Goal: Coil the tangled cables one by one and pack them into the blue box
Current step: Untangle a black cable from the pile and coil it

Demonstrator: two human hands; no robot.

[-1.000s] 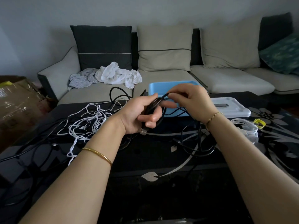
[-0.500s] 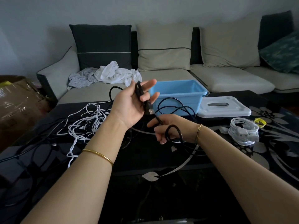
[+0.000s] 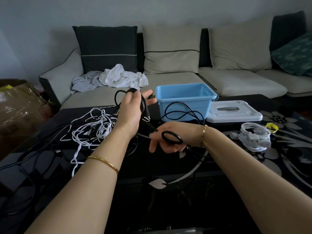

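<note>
My left hand [image 3: 133, 108] is raised above the table and holds turns of a black cable [image 3: 182, 112] in its palm, the plug hanging near its fingers. My right hand [image 3: 170, 137] sits lower and to the right, gripping the same cable, which loops over the back of the hand. The rest of that cable arcs in front of the blue box [image 3: 185, 98], which stands open behind my hands. A tangle of white and black cables [image 3: 91, 130] lies on the table to the left.
The box's white lid [image 3: 234, 112] lies right of the box. A coiled white cable [image 3: 255, 137] and a yellow band [image 3: 272, 127] lie at the right. The dark floral table [image 3: 168, 191] fronts a grey sofa [image 3: 168, 78] with clothes [image 3: 118, 78]. A cardboard box [image 3: 15, 105] stands left.
My right hand dropped from beside the left hand down and to the right, drawing the black cable with it. My left hand rose and turned, and the cable now wraps round it.
</note>
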